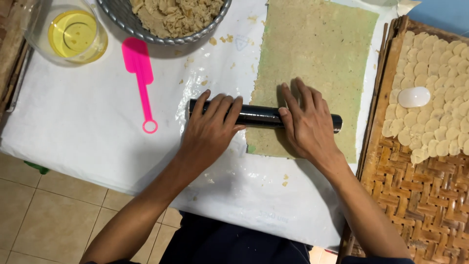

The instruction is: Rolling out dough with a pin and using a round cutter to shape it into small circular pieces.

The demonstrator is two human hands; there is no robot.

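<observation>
Both hands (210, 128) (305, 122) cover black roller (259, 116) mid; dough bowl (146, 30) cut off

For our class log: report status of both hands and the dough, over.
Left hand and right hand flat on black cylindrical rolling pin. Pin across flat greenish-tan dough sheet. Pink plastic spatula lies clear, left.

No packages, labels, signs or screens show here; faint pale printed marks on the white plastic sheet (88, 117) are all.
</observation>
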